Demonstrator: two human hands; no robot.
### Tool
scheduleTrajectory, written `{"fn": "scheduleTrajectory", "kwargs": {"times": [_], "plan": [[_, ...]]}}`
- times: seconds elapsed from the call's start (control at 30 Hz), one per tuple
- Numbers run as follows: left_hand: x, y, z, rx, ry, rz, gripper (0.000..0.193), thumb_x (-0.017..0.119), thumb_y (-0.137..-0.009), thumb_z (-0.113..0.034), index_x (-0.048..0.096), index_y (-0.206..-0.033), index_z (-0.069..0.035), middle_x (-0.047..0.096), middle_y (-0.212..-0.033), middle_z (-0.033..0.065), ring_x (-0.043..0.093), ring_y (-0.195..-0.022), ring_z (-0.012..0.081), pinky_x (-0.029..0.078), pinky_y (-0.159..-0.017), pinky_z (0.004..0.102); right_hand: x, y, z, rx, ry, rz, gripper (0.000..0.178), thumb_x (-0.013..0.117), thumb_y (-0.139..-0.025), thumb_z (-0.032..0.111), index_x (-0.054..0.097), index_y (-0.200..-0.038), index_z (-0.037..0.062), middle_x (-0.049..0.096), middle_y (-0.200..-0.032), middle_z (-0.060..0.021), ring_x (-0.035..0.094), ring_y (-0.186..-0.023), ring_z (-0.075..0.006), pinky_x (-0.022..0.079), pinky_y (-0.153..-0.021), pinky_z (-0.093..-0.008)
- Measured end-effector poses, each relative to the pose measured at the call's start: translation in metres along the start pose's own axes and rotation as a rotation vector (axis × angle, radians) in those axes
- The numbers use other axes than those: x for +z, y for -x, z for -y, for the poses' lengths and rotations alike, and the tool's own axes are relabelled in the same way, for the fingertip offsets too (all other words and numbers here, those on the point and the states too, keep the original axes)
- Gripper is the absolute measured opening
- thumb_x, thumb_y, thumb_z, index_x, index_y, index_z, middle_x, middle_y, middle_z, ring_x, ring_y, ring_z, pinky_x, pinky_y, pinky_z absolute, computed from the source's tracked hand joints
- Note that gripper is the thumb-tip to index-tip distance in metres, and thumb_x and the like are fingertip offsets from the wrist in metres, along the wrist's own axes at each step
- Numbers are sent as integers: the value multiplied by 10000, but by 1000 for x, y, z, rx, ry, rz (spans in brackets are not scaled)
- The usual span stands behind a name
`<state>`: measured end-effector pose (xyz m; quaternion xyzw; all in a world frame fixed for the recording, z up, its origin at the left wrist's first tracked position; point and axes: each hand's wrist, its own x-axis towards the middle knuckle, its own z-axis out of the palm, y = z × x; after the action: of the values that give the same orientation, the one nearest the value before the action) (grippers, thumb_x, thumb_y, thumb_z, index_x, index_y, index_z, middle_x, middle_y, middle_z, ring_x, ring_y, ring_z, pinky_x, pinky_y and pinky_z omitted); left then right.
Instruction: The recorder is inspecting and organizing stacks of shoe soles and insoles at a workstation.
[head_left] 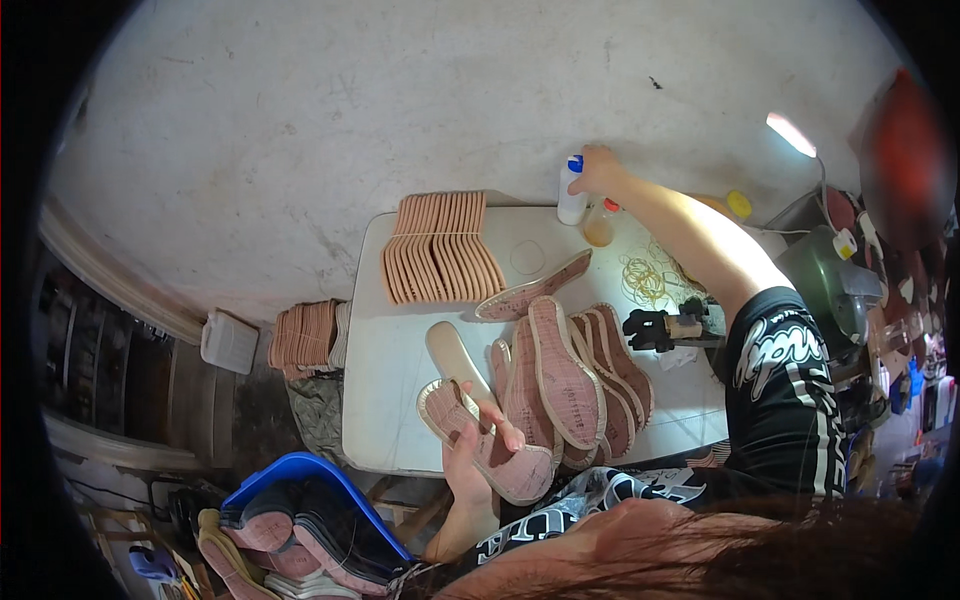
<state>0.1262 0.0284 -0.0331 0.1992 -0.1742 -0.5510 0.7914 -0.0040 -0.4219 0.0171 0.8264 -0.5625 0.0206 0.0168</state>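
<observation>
Hair (790, 555); tbl (385, 370) w/ insoles (568, 385) nr wall (330, 130).

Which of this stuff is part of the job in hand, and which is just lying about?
Likely in use:
pink insole, held in the left grip
blue-capped white bottle, touched by the right grip
fanned insole pile

Apparently just lying about:
red-capped bottle
yellow rubber bands
white plastic container, far left

Pink, gold-edged, line-patterned insole (521, 473)
</observation>
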Motion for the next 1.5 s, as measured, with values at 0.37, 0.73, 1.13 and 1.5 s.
{"fn": "scheduleTrajectory", "kwargs": {"times": [0.37, 0.73, 1.13, 1.5], "plan": [[17, -6, 25, -154, 102, 4, 644, 485, -938, -565, 352, -1402, -139, 465, -876, 46, 532, -681, 210, 443, -637, 362, -106, 141, 31, -462, -995, 273, 649, 760, -733, 258, 471, -1249, -6, 620, -1153, -127, 594, -1081, -242, 446, -969, -359], [67, 24, 67, -209, 176, 62, 766, 225, -845, -820, 427, -904, -84, 463, -784, 53, 562, -711, 200, 484, -683, 338, -103, 307, 3, -309, -1869, 771, 843, 709, -736, 477, 389, -1369, 22, 557, -1169, -156, 603, -1061, -310, 501, -929, -562], [97, 51, 83, -307, 145, 165, 608, 337, -926, -688, 417, -910, -86, 430, -799, 47, 478, -718, 165, 500, -685, 318, -152, 344, 14, -553, -361, 400, 453, 740, -697, 307, 613, -1002, -3, 613, -795, -156, 618, -732, -294, 485, -696, -357], [93, 48, 93, -341, 40, 40, 683, 341, -868, -772, 444, -896, -97, 466, -781, 44, 577, -706, 202, 473, -683, 317, -159, 334, 29, -650, -176, 229, 562, 765, -653, 429, 644, -1034, 34, 666, -850, -195, 650, -822, -359, 503, -735, -416]]}}
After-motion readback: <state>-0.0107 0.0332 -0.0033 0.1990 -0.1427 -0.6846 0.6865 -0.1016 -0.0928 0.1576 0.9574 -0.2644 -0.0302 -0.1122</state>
